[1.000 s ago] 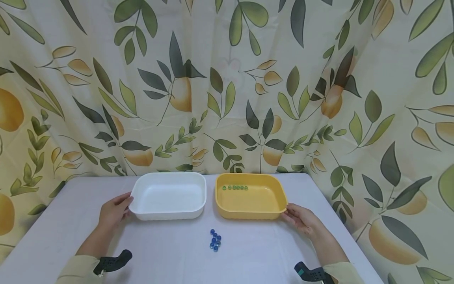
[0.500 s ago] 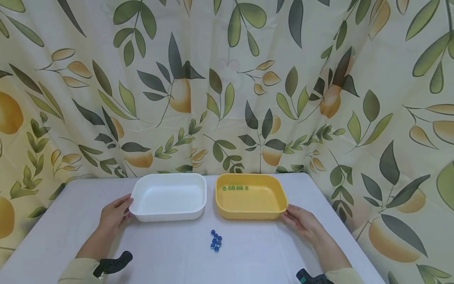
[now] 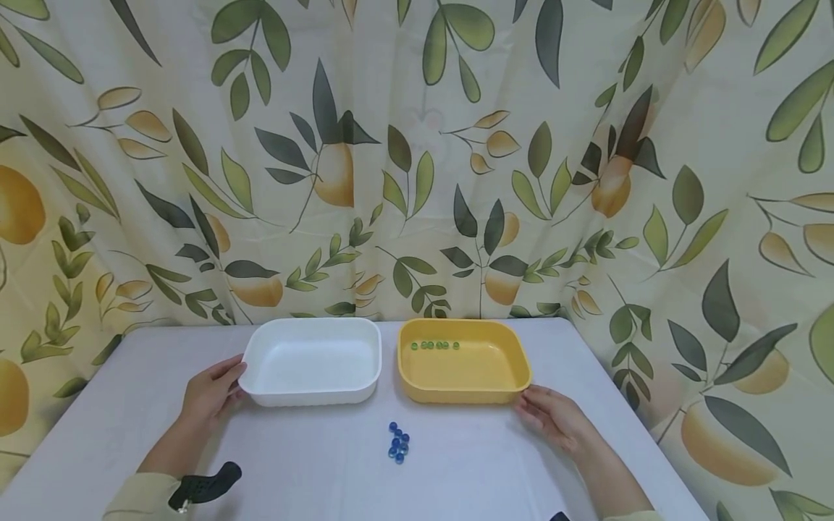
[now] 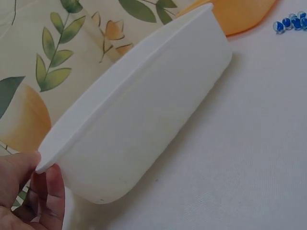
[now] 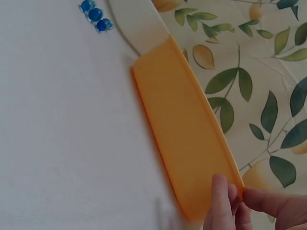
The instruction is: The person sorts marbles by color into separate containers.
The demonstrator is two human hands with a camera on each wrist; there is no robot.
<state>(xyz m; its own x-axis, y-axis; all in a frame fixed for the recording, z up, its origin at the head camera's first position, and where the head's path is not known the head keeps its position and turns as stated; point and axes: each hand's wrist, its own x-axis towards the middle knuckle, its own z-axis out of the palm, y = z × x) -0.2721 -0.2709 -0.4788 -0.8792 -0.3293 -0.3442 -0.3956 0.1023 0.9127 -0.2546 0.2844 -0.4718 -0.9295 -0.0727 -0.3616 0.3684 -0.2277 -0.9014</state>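
My left hand (image 3: 207, 391) pinches the left rim of a white plastic tray (image 3: 313, 398), thumb on top and fingertips under the lip in the left wrist view. At the front right corner of a yellow tray (image 3: 462, 396), my right hand (image 3: 557, 420) holds the rim. The right wrist view has its thumb (image 5: 264, 199) at the edge and a finger (image 5: 219, 191) lying along the outer wall. Several green marbles (image 3: 431, 345) sit in a row inside the yellow tray. On the cloth in front of the trays lies a cluster of several blue marbles (image 3: 395, 442).
The two trays stand side by side at the back of a table with a white cloth (image 3: 313, 463), a narrow gap between them. Behind rises a curtain (image 3: 404, 181) printed with leaves and fruit. A black strap device (image 3: 205, 486) sits on the left wrist.
My right hand has shifted slightly down and toward me at the yellow tray's corner, and its wrist device has nearly left the head view. My left hand, the trays and the marbles stay put.
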